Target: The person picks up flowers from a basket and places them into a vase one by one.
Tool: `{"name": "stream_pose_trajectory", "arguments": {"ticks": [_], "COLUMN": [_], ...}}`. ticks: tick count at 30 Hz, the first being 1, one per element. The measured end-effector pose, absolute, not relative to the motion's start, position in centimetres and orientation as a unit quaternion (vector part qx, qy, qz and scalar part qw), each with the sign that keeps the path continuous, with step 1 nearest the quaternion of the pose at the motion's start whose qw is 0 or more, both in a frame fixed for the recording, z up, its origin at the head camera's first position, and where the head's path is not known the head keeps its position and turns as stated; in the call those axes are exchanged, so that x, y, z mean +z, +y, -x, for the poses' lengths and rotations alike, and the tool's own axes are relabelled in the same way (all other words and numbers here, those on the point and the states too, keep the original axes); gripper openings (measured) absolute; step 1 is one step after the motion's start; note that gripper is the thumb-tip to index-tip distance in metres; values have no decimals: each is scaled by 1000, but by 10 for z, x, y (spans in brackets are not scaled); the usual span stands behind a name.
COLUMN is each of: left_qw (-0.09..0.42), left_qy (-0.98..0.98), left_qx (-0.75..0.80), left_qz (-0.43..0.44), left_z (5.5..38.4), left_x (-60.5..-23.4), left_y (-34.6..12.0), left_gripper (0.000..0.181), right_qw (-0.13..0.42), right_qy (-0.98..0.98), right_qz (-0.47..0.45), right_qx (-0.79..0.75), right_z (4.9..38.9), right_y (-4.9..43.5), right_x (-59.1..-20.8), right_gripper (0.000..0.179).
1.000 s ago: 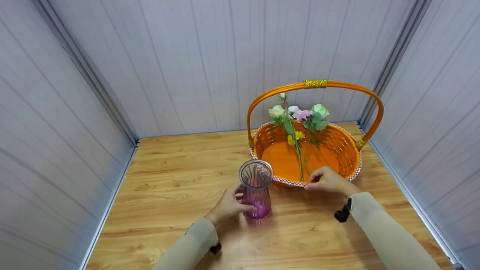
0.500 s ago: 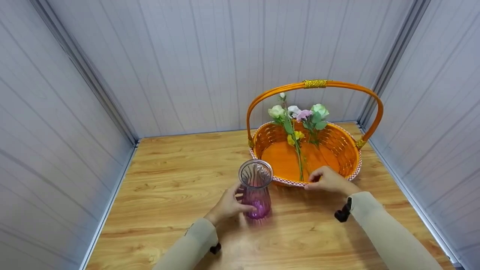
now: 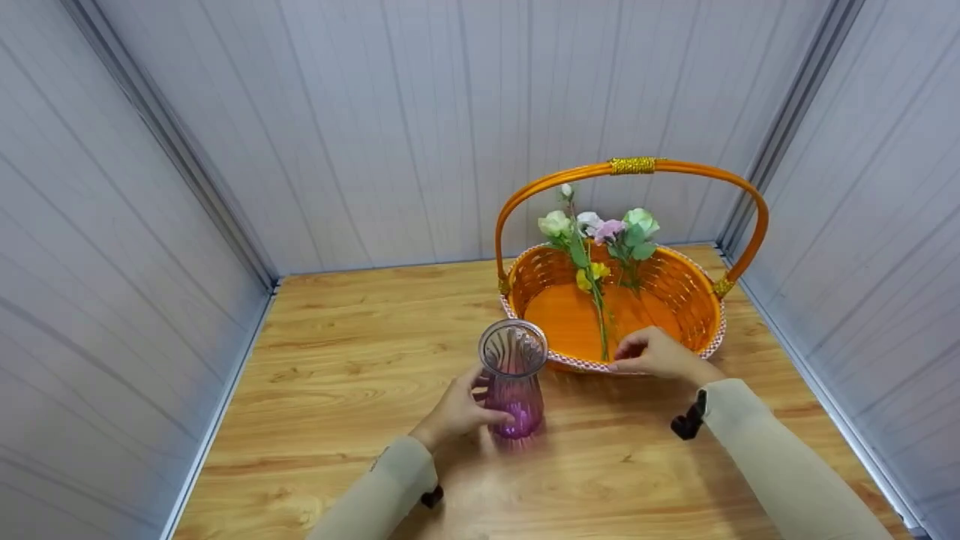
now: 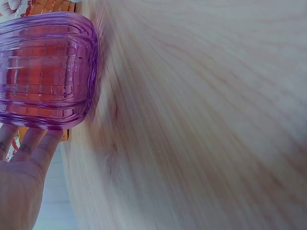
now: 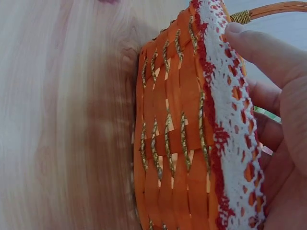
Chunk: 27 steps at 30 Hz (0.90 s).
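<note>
A ribbed glass vase point(image 3: 517, 397), clear at the mouth and purple toward the base, stands upright on the wooden table. My left hand point(image 3: 459, 409) holds its left side, thumb across the front; in the left wrist view its fingers point(image 4: 45, 146) reach the purple glass. To the right, an orange woven basket point(image 3: 701, 319) has a red and white lace rim point(image 5: 235, 129). My right hand point(image 3: 656, 354) grips the basket's front rim, thumb outside and fingers bent inside. Several flowers lean in the basket, among them a pale green rose point(image 3: 556, 224) and a yellow bloom point(image 3: 583, 280).
The basket's tall arched handle point(image 3: 525, 191) rises above the flowers. Panelled walls point(image 3: 360, 135) enclose the table point(image 3: 352, 352) at the back and both sides. The vase stands close to the basket's front left rim.
My right hand has lifted very slightly at the basket's rim. The left hand and the vase keep their place, and the flowers look unmoved.
</note>
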<state>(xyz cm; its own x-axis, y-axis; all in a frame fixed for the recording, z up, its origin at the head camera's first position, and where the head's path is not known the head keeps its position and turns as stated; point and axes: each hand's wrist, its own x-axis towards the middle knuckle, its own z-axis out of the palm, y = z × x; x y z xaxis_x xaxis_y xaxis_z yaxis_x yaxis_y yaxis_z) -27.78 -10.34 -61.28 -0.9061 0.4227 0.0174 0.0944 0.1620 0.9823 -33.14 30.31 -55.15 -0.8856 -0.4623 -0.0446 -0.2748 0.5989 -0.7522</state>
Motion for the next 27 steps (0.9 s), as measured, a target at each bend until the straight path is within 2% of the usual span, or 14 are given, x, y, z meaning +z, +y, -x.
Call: {"name": "stream_pose_trajectory", "arguments": {"ticks": [13, 20, 27], "left_qw": [129, 128, 128], "left_qy": [751, 751, 753], "left_qx": [624, 624, 622], "left_qz": [-171, -173, -174], "left_z": [276, 276, 278], "left_x": [-614, -614, -615], "left_y": [-104, -104, -103], "left_gripper": [96, 95, 96], "right_qw": [105, 58, 17], "right_qy": [887, 888, 888], "right_qz": [195, 188, 139], "right_qx": [-404, -415, -438], "right_z": [342, 347, 354], "right_y": [298, 296, 295], "right_x": [-542, -548, -553], "right_gripper": [28, 32, 37]}}
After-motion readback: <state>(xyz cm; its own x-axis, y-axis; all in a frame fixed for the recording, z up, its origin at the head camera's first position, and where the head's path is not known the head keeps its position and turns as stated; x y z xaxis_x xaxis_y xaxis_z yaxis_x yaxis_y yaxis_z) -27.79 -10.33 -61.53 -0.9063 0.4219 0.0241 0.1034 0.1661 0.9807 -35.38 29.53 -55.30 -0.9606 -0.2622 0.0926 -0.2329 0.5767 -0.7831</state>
